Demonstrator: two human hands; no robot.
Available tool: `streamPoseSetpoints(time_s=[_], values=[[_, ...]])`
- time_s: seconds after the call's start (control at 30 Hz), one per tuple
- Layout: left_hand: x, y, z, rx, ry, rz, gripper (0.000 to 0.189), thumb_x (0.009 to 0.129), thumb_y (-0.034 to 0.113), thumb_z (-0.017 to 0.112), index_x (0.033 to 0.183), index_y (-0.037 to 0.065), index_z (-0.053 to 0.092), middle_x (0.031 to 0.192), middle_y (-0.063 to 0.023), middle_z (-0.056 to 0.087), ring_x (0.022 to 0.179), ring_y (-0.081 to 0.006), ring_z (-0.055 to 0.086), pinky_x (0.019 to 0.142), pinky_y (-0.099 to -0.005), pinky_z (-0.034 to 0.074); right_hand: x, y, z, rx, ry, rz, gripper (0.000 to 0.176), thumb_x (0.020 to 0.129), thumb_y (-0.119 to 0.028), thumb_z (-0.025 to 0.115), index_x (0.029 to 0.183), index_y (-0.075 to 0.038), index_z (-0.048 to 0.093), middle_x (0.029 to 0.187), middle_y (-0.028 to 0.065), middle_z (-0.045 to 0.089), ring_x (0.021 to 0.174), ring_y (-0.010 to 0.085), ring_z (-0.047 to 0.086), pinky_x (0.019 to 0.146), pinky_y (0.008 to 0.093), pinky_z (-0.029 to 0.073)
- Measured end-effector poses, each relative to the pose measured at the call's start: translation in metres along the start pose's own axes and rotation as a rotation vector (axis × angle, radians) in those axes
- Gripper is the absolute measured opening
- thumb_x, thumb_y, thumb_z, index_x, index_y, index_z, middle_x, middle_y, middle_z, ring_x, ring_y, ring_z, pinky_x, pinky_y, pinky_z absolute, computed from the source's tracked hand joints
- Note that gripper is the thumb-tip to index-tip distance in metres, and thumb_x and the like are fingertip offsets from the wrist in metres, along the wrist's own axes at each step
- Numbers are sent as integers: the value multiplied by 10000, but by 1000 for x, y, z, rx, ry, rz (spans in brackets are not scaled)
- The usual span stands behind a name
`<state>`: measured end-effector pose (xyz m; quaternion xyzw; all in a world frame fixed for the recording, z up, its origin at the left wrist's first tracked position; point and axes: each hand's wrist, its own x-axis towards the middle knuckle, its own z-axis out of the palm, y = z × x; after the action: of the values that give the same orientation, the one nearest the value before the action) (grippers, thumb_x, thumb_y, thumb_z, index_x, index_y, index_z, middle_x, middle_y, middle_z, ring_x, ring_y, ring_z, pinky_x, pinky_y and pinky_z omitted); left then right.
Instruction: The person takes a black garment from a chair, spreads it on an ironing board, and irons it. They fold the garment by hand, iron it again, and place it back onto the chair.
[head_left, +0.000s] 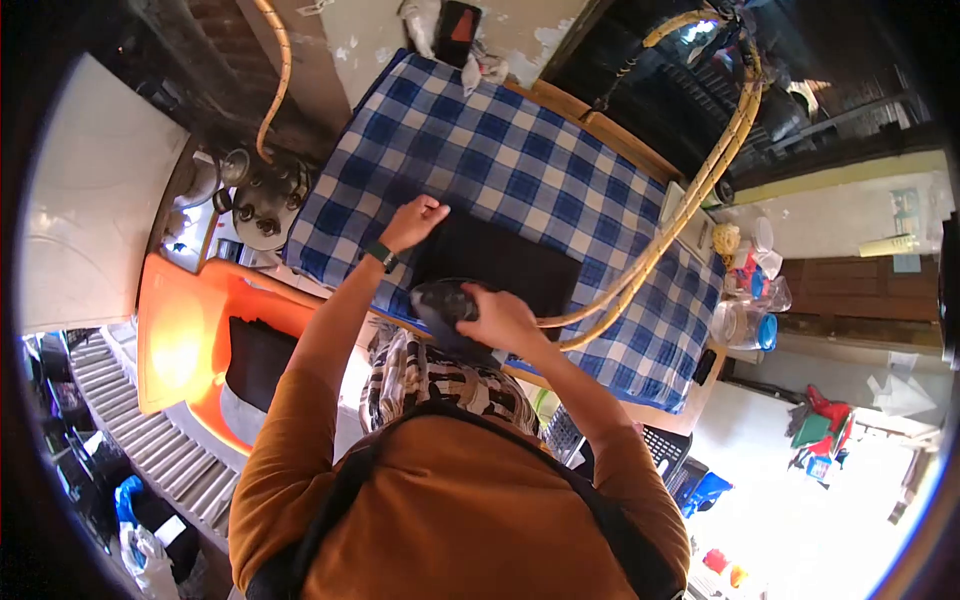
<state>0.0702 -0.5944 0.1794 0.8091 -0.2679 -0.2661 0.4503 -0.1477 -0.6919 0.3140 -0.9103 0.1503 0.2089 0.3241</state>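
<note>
A piece of black cloth (510,262) lies flat on a table covered with a blue-and-white checked cloth (480,135). My right hand (500,322) is wrapped round the handle of a dark iron (440,302), somewhat blurred, at the cloth's near left edge. A tan hose (625,275) with spiral wrapping runs from beside that hand up to the upper right. My left hand (413,224), with a watch on the wrist, has its fingers curled closed at the black cloth's far left corner.
An orange plastic chair (180,345) with another black piece (262,360) on it stands at my left. Beyond it is a metal tank with fittings (265,205). Plastic jars (745,328) line the table's right side. A dark crate (665,448) sits below right.
</note>
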Motion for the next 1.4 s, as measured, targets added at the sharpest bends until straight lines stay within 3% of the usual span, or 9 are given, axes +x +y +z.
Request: streamPoseSetpoints(time_s=[0.27, 0.43, 0.57, 0.73, 0.87, 1.1, 1.2, 1.33, 1.4], values=[[1, 6, 40, 424, 9, -36, 645, 677, 482, 765, 1048, -17, 592, 1064, -195, 625, 1001, -357, 588, 898, -429, 452, -50, 190, -69, 282, 445, 574, 533, 665, -365, 629, 1052, 1, 613, 846, 248, 663, 842, 374, 658, 751, 449, 513], [-24, 67, 8, 5, -242, -12, 530, 717, 382, 782, 1040, 16, 575, 884, -43, 583, 859, -152, 547, 748, -287, 425, -79, 222, -92, 120, 632, 697, 494, 707, -299, 652, 1101, -8, 591, 1028, 217, 646, 1029, 337, 607, 853, 443, 470], [-52, 129, -8, 50, -412, 166, 355, 780, 255, 755, 967, 58, 526, 895, 5, 524, 868, -100, 481, 779, -252, 406, -33, 196, -46, -306, 884, -298, 594, 764, -225, 715, 1275, -38, 475, 1145, 155, 554, 1147, 369, 485, 1006, 484, 326], [-81, 193, -27, 103, -202, 475, 279, 767, 125, 752, 900, 22, 529, 820, -5, 543, 776, -110, 500, 697, -238, 414, -11, 198, -61, 110, 282, -220, 654, 815, -378, 674, 1288, 25, 472, 1165, 219, 537, 1049, 386, 545, 976, 433, 406], [-117, 225, -53, 94, 75, 512, 218, 720, -103, 647, 863, 7, 525, 1001, -81, 671, 1018, -197, 631, 852, -286, 479, -81, 150, -104, 222, 649, -353, 339, 735, -147, 747, 1006, -38, 575, 974, 115, 549, 937, 353, 568, 802, 449, 469], [-159, 119, -9, 355, 158, 597, 312, 599, -129, 589, 848, 59, 578, 1136, -109, 629, 1099, -324, 573, 945, -381, 430, -117, 168, -65, -73, 643, -519, 346, 626, -10, 715, 923, -103, 563, 960, 73, 536, 951, 287, 532, 852, 403, 445], [-184, 22, 29, 435, 91, 458, 291, 678, -77, 604, 932, 59, 568, 1117, -124, 611, 1050, -345, 579, 913, -396, 444, -132, 223, -38, -166, -122, -439, 356, 642, -128, 758, 954, -112, 586, 1035, 66, 542, 973, 298, 514, 863, 400, 437], [-195, -12, 64, 158, 335, 225, 240, 838, 77, 620, 1053, 33, 523, 983, -139, 592, 905, -343, 595, 802, -444, 463, -161, 190, -108, -501, 725, -241, 552, 595, -232, 809, 1101, -114, 619, 968, 78, 580, 989, 278, 519, 932, 401, 389], [-179, -10, 74, 43, 393, 53, 212, 890, 192, 599, 1001, 16, 557, 932, -155, 601, 834, -333, 589, 732, -456, 456, -141, 242, -131, -479, 518, -143, 649, 596, -256, 813, 1186, -102, 590, 938, 93, 611, 950, 296, 545, 898, 401, 417]])
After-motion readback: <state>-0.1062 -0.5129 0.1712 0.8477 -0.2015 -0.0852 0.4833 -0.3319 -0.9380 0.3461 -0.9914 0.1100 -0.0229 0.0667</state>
